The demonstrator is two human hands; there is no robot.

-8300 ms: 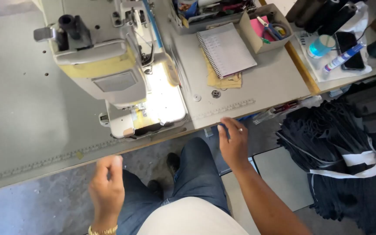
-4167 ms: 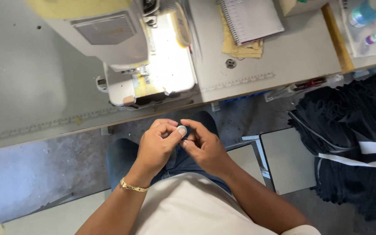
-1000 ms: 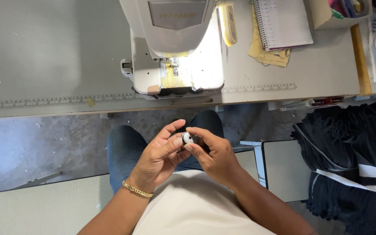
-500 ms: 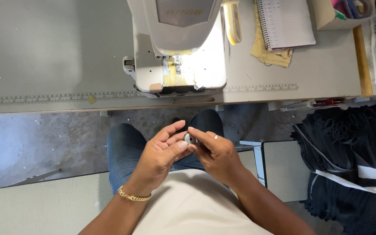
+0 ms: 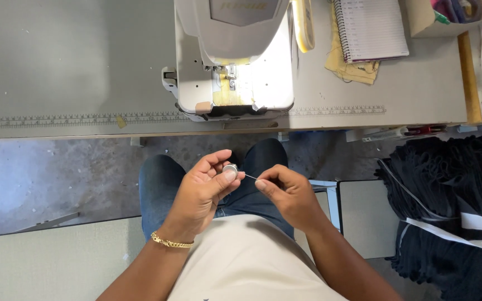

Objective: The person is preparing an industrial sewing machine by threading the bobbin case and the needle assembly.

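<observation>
My left hand holds a small round silver bobbin between thumb and fingers, above my lap. A thin pale thread runs from the bobbin to my right hand, which pinches it between thumb and forefinger. Both hands hover over my blue jeans, just in front of the table edge. A gold bracelet sits on my left wrist.
A sewing machine with a lit needle area stands on the grey table, which has a ruler strip along its front. A spiral notebook lies at the right. A bundle of dark fabric with white bands sits right of my legs.
Earlier both hands were apart near the table edge. They have since come together over my lap on the bobbin, and the right hand has now drawn the thread slightly out to the right.
</observation>
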